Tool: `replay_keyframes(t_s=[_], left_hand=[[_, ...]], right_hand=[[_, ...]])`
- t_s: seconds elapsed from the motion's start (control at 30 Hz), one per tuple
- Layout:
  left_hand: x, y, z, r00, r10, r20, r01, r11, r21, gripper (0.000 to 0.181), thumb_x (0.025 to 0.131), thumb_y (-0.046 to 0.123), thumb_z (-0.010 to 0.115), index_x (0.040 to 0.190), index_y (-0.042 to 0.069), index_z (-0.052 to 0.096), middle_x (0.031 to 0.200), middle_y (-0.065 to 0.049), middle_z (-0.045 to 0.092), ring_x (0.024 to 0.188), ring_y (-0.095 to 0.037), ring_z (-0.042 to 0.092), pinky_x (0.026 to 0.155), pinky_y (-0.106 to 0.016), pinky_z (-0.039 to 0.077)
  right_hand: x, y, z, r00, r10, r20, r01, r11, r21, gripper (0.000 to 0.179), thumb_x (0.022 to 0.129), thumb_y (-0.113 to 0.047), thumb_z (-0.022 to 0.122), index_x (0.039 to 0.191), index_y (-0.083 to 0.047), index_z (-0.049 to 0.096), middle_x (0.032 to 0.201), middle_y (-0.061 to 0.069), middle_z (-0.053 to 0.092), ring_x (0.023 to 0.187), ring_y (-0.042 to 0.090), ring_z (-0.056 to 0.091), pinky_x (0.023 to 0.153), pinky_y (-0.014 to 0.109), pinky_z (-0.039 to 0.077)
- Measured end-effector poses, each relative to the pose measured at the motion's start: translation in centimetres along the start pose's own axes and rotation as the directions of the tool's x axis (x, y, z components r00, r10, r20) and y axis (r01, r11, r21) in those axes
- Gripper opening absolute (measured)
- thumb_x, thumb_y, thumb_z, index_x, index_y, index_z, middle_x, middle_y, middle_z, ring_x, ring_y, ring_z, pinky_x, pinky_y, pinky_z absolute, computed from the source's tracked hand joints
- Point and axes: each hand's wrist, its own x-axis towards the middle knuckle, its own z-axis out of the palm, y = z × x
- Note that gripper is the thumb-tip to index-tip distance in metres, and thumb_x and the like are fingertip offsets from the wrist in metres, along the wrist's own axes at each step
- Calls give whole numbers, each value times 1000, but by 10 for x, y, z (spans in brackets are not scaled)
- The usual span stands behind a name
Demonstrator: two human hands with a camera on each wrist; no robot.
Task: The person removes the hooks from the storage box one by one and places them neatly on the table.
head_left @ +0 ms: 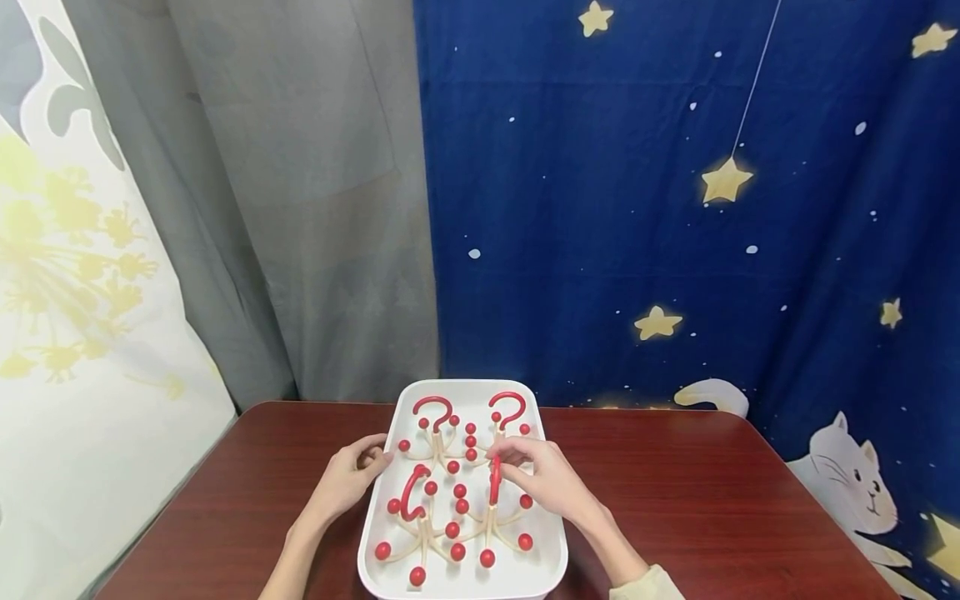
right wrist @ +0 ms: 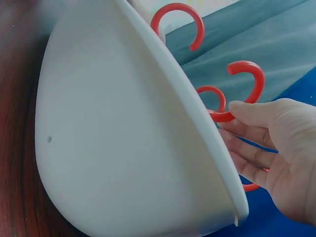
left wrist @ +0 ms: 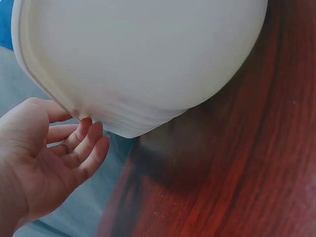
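A white plastic tub (head_left: 552, 533) holds several cream-coloured hook hangers, each with curved arms tipped by red balls and a red hook on top. My left hand (head_left: 352, 471) grips the tub's left rim between thumb and curled fingers, seen closer in the left wrist view. Over the tub's right side, my right hand (head_left: 543, 477) pinches the red hook (right wrist: 256, 81) of the near right hanger (head_left: 491, 523), which stands upright. Beside it is the near left hanger (head_left: 423, 529), its hook leaning left. The far left hanger (head_left: 438, 446) stands behind; the right hand partly hides the far right one.
The tub stands on a dark red-brown wooden table (head_left: 660, 500). Behind the table hang a grey curtain (head_left: 330, 250) and a blue curtain (head_left: 562, 208) with stars. A white patterned cloth (head_left: 90, 400) is at the left.
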Motion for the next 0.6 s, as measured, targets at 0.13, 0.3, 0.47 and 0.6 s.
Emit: replay_keyframes(t_s=[0.13, 0.3, 0.47, 0.6], left_hand=[[1, -3, 0, 1000, -16, 16, 16, 999, -51, 42, 96, 15, 70, 133, -2, 60, 90, -6, 65, 77, -16, 60, 71, -24, 50], [0, -6, 0, 1000, -12, 26, 14, 995, -96, 44, 96, 16, 71, 134, -3, 59, 91, -7, 66, 75, -16, 60, 72, -24, 51], [1, -7, 0, 999, -8, 37, 13, 990, -139, 44, 96, 15, 71, 135, -4, 58, 92, -9, 66, 74, -16, 60, 73, -25, 52], [0, -8, 1, 999, -13, 39, 19, 986, -168, 45, 96, 14, 70, 135, -5, 58, 94, -11, 66, 75, -17, 60, 74, -25, 52]], right_hand=[[2, -1, 1, 1000, -3, -6, 3, 1000, -20, 17, 93, -6, 71, 107, -15, 75, 98, -8, 73, 86, 8, 68, 85, 35, 55], [3, -4, 1, 1000, -2, -13, 1, 999, -33, 17, 93, -7, 71, 105, -16, 76, 96, -10, 73, 86, 7, 68, 86, 35, 55], [4, -10, 0, 999, 7, -49, -8, 1000, -21, 13, 92, -9, 74, 103, -16, 77, 96, -10, 74, 85, 9, 68, 79, 37, 57], [6, -16, -4, 996, -2, -86, 1, 1000, -22, 14, 92, -7, 73, 103, -13, 77, 95, -6, 74, 79, 10, 67, 71, 30, 57]])
